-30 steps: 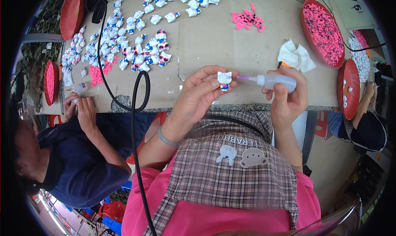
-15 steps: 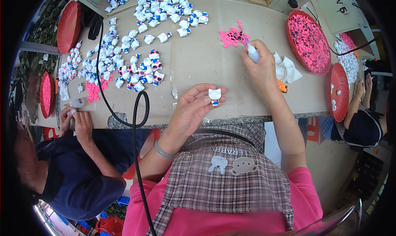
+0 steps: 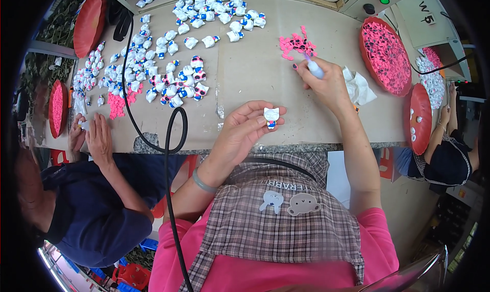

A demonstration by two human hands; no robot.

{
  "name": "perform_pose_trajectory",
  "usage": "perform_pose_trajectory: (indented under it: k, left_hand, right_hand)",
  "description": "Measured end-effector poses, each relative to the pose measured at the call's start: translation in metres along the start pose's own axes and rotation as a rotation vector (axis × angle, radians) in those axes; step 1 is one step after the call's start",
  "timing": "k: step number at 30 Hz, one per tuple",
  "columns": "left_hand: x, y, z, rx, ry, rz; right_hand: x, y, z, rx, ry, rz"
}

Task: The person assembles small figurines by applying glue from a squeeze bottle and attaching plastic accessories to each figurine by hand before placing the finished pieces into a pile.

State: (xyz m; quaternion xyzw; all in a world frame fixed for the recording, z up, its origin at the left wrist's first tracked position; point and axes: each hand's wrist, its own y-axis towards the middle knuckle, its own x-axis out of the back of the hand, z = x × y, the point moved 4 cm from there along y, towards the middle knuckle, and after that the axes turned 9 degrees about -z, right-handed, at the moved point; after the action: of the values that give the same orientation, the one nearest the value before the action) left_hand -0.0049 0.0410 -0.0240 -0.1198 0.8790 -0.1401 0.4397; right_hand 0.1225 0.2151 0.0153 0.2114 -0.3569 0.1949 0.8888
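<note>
Between the thumb and fingers of my left hand (image 3: 242,127) is a small white cat figurine (image 3: 271,117) with a blue and pink body, held upright above the table's near edge. My right hand (image 3: 329,87) grips a small white squeeze bottle (image 3: 315,69) with a thin purple tip. That tip points at a small pile of pink pieces (image 3: 291,47), some with dark patches. A pink bit (image 3: 295,67) shows at a fingertip of my right hand; whether it is held there I cannot tell. A crumpled white tissue (image 3: 359,87) lies just right of this hand.
Many white and blue figurines (image 3: 206,8) cover the table's left and far side, some with pink glasses. A red dish (image 3: 365,52) of pink pieces stands right, another red dish (image 3: 419,134) nearer. A black cable (image 3: 167,190) loops across the left. Co-workers' hands (image 3: 99,139) work at left and far right.
The view has shifted slightly. My right hand has tilted and come a little nearer, with the bottle tip at the near side of the pink pile. A pink bit now shows at its fingertip.
</note>
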Motion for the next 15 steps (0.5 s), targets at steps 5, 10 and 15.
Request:
perform_pose_trajectory:
  k: [5,10,15]
  left_hand:
    - [0.001,0.001,0.001,-0.001,0.007,-0.002]
    - [-0.001,0.001,0.001,-0.011,0.016,-0.009]
    - [-0.001,-0.002,0.003,-0.055,0.073,-0.033]
  right_hand:
    - [-0.001,-0.031,-0.005,-0.454,0.790,0.220]
    - [0.002,-0.051,0.007,-0.441,0.908,0.268]
    - [0.006,-0.064,0.026,-0.424,0.898,0.302]
